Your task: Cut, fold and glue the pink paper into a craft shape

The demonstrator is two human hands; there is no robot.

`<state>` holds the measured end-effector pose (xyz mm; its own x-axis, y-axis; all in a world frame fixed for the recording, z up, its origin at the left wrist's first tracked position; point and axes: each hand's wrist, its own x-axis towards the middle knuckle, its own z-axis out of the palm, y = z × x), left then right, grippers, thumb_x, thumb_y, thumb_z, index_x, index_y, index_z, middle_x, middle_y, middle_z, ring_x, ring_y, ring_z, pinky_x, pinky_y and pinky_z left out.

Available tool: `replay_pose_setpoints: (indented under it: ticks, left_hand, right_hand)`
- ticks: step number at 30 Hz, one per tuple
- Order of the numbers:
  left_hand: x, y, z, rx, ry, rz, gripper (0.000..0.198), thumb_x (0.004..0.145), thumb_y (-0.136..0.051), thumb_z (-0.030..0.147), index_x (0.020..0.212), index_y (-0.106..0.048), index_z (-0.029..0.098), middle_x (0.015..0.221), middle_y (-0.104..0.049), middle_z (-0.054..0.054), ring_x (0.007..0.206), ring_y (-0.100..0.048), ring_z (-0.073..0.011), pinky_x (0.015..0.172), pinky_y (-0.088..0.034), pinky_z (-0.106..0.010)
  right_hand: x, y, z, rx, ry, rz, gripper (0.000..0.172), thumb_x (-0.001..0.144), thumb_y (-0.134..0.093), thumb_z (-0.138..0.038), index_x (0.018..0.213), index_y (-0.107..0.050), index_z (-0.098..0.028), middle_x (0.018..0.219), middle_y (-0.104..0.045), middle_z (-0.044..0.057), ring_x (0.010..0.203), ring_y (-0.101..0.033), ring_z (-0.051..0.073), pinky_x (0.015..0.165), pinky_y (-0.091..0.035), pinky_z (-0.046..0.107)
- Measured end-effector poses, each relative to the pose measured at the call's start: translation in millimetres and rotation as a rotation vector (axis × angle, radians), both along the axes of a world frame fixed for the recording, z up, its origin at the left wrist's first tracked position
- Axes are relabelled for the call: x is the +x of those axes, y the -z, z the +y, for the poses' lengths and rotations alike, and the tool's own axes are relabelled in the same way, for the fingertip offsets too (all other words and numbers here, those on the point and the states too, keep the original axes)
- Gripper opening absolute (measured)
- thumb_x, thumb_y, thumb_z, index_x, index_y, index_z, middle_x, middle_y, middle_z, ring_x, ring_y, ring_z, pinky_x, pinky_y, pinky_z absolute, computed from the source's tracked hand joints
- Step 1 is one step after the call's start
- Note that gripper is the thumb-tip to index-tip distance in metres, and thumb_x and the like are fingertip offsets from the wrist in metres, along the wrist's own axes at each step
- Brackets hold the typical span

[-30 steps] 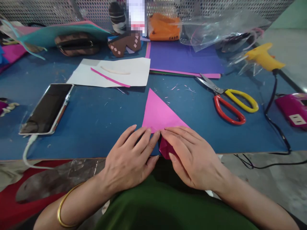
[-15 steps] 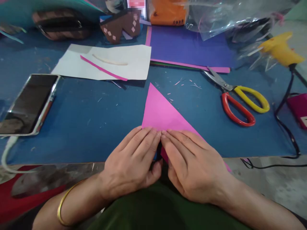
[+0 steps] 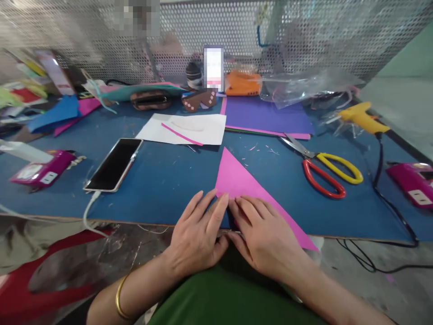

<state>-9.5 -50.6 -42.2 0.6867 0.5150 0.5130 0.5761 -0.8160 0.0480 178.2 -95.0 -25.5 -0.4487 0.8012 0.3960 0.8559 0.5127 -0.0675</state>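
A pink paper triangle (image 3: 237, 178) lies on the blue table (image 3: 162, 180), its long edge running to the front right and over the table's edge. My left hand (image 3: 199, 230) rests with fingers stretched flat at the paper's near left corner. My right hand (image 3: 265, 234) lies flat on the paper beside it, fingertips almost touching the left hand's. Both thumbs are tucked at the table's front edge, and the paper under the hands is hidden.
Red-and-yellow scissors (image 3: 324, 169) lie right of the paper, with a yellow glue gun (image 3: 361, 117) and its black cord beyond. A phone (image 3: 114, 163) lies to the left. A white sheet (image 3: 189, 128) and purple sheets (image 3: 264, 117) sit behind. A perforated metal wall closes the back.
The view has tilted up and pulled back, showing more of the table and the back wall. Both hands stay pressed on the pink paper's near corner, fingertips together.
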Motion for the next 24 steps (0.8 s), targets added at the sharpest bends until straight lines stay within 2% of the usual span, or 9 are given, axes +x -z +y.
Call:
replay_pose_setpoints:
  ticks: [5, 8, 10, 11, 14, 16, 17, 20, 24]
  left_hand:
    - [1, 2.5, -5, -0.033, -0.002, -0.032, 0.055, 0.088, -0.052, 0.026, 0.138, -0.049, 0.003, 0.131, -0.067, -0.013, 0.129, -0.056, -0.0282, 0.118, -0.029, -0.043]
    - [-8, -4.2, 1, -0.024, -0.043, -0.114, 0.045, 0.090, -0.053, 0.020, 0.134, -0.053, 0.010, 0.122, -0.072, -0.010, 0.123, -0.061, -0.0248, 0.115, -0.036, -0.044]
    - [-23, -16.1, 15, 0.046, -0.197, -0.169, 0.039, 0.091, -0.055, 0.015, 0.130, -0.056, 0.017, 0.115, -0.074, -0.008, 0.113, -0.067, -0.0229, 0.109, -0.044, -0.044]
    - [-34, -24.3, 25, 0.095, -0.337, -0.168, 0.037, 0.091, -0.058, 0.018, 0.128, -0.057, 0.019, 0.118, -0.073, -0.010, 0.111, -0.067, -0.0252, 0.105, -0.048, -0.047]
    - [-72, -52.6, 60, 0.142, -0.781, -0.051, 0.057, 0.089, -0.061, 0.042, 0.134, -0.050, 0.009, 0.127, -0.064, -0.025, 0.118, -0.060, -0.0428, 0.093, -0.050, -0.062]
    - [-97, -66.5, 83, 0.064, -0.934, 0.096, 0.062, 0.090, -0.056, 0.050, 0.127, -0.051, 0.000, 0.125, -0.061, -0.032, 0.118, -0.057, -0.0497, 0.089, -0.049, -0.065]
    - [-108, -69.7, 92, 0.037, -0.962, 0.154, 0.060, 0.091, -0.053, 0.053, 0.121, -0.053, 0.001, 0.120, -0.064, -0.030, 0.113, -0.060, -0.0487, 0.086, -0.051, -0.064]
    - [-134, -63.3, 117, -0.036, -0.925, 0.208, 0.050, 0.090, -0.051, 0.060, 0.102, -0.056, 0.011, 0.091, -0.071, -0.016, 0.089, -0.068, -0.0370, 0.073, -0.053, -0.052]
    - [-154, -39.2, 141, -0.024, -0.943, 0.135, 0.046, 0.082, -0.058, 0.065, 0.076, -0.052, 0.020, 0.059, -0.061, -0.002, 0.072, -0.068, -0.0304, 0.069, -0.048, -0.046]
  right_hand:
    - [2, 5.5, 2, -0.047, -0.001, 0.053, 0.048, 0.100, -0.045, -0.033, 0.130, -0.059, 0.002, 0.117, -0.066, 0.022, 0.109, -0.058, 0.034, 0.091, -0.055, 0.050]
    - [4, 7.5, 3, -0.062, -0.005, 0.083, 0.046, 0.100, -0.043, -0.032, 0.131, -0.058, -0.001, 0.116, -0.065, 0.021, 0.109, -0.058, 0.033, 0.090, -0.055, 0.051]
    - [6, 9.0, 2, -0.064, -0.007, 0.084, 0.046, 0.100, -0.044, -0.030, 0.132, -0.058, -0.001, 0.116, -0.065, 0.020, 0.108, -0.058, 0.033, 0.090, -0.055, 0.051]
    - [6, 9.7, 2, -0.062, -0.008, 0.080, 0.045, 0.100, -0.044, -0.030, 0.132, -0.058, -0.001, 0.117, -0.065, 0.020, 0.108, -0.058, 0.033, 0.089, -0.055, 0.051]
    - [6, 11.2, 2, -0.050, -0.011, 0.075, 0.045, 0.100, -0.045, -0.029, 0.133, -0.058, -0.001, 0.117, -0.065, 0.020, 0.108, -0.058, 0.033, 0.089, -0.055, 0.051]
    - [6, 12.1, 2, -0.040, -0.011, 0.082, 0.045, 0.100, -0.045, -0.029, 0.132, -0.058, -0.001, 0.117, -0.065, 0.020, 0.108, -0.058, 0.033, 0.088, -0.055, 0.051]
    - [6, 12.5, 2, -0.034, -0.011, 0.087, 0.045, 0.100, -0.045, -0.029, 0.132, -0.058, 0.000, 0.117, -0.065, 0.020, 0.108, -0.058, 0.033, 0.088, -0.055, 0.052]
    - [5, 13.3, 2, -0.023, -0.008, 0.104, 0.045, 0.099, -0.047, -0.029, 0.132, -0.059, 0.000, 0.116, -0.066, 0.020, 0.108, -0.058, 0.034, 0.088, -0.056, 0.052]
    - [4, 12.4, 4, -0.021, -0.012, 0.120, 0.044, 0.099, -0.048, -0.028, 0.131, -0.060, 0.000, 0.115, -0.066, 0.021, 0.107, -0.059, 0.033, 0.087, -0.057, 0.051]
